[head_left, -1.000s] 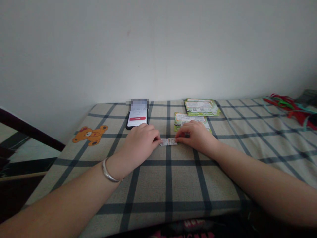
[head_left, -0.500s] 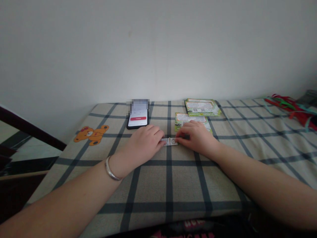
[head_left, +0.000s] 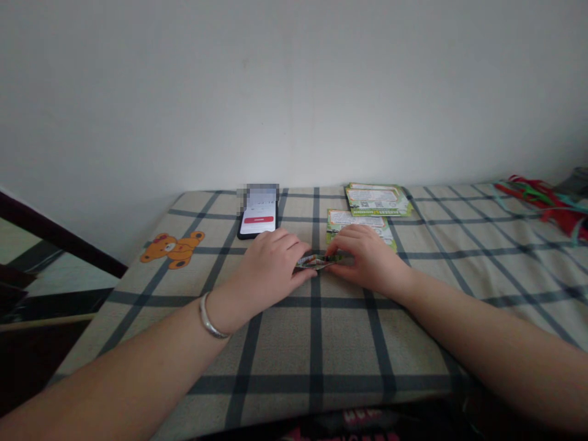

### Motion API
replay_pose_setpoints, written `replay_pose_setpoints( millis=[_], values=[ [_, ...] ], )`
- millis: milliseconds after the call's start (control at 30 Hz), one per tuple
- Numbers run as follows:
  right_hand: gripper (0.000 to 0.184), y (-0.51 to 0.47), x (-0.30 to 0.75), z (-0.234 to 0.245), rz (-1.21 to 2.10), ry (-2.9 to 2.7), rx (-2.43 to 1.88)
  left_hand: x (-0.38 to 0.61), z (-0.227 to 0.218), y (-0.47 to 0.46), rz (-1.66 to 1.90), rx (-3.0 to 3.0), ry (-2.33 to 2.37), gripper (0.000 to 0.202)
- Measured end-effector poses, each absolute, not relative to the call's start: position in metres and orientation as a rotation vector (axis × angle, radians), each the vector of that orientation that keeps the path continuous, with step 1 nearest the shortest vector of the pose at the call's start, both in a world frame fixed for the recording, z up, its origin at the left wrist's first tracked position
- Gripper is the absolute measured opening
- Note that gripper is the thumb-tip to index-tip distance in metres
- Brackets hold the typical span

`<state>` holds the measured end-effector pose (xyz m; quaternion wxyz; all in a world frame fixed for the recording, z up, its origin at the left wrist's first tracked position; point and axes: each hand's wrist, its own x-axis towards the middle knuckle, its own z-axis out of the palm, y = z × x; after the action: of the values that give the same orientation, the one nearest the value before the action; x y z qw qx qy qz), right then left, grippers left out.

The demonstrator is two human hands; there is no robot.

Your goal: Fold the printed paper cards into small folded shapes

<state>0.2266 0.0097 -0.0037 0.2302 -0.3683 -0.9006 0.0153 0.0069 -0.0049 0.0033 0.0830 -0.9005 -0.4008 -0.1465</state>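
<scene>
A small folded piece of printed paper point(head_left: 316, 261) is held between my two hands, low over the checked tablecloth. My left hand point(head_left: 278, 263), with a silver bangle at the wrist, pinches its left end between thumb and fingers. At the right end, my right hand point(head_left: 367, 257) grips the paper the same way. The folds stand a little apart in the middle, and the fingers hide both ends. Just behind my right hand lies a green and white printed leaflet point(head_left: 346, 218), partly covered by that hand.
A stack of similar leaflets point(head_left: 379, 201) lies against the wall. Behind my left hand is a phone point(head_left: 258, 219) with its screen lit. A flat orange bear figure point(head_left: 172, 250) is at the left on the tablecloth point(head_left: 275, 355). Red and green straps point(head_left: 546, 202) lie far right.
The folded paper lay as a flat strip between my fingers; now its folds gape open. My left thumb has shifted right beneath its near edge. The view has moved slightly.
</scene>
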Motion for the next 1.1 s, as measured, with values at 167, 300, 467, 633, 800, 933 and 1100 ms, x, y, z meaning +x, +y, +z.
replay_pose_setpoints(
  millis=[167, 300, 467, 633, 800, 933, 1100],
  values=[
    [0.011, 0.007, 0.225, -0.003, 0.049, -2.461, -1.012, 0.006, 0.004, -0.004, -0.462, -2.715, -1.149, 0.02],
    [0.011, 0.008, 0.226, -0.003, -0.008, -2.474, -0.999, 0.006, 0.005, -0.004, -0.51, -2.691, -1.155, 0.014],
    [0.014, 0.006, 0.225, -0.003, -0.129, -2.505, -0.959, 0.007, 0.004, -0.007, -0.565, -2.666, -1.115, 0.013],
    [0.015, 0.005, 0.223, 0.0, -0.158, -2.497, -0.928, 0.009, 0.006, -0.008, -0.581, -2.658, -1.071, 0.015],
    [0.017, 0.006, 0.225, 0.0, -0.117, -2.452, -0.954, 0.008, 0.008, -0.006, -0.585, -2.687, -1.092, 0.016],
    [0.02, 0.01, 0.229, 0.0, -0.054, -2.442, -0.914, 0.003, 0.005, -0.001, -0.674, -2.679, -1.105, 0.015],
    [0.019, 0.015, 0.232, 0.001, -0.019, -2.463, -0.887, 0.0, 0.0, 0.004, -0.773, -2.671, -1.133, 0.012]
  ],
)
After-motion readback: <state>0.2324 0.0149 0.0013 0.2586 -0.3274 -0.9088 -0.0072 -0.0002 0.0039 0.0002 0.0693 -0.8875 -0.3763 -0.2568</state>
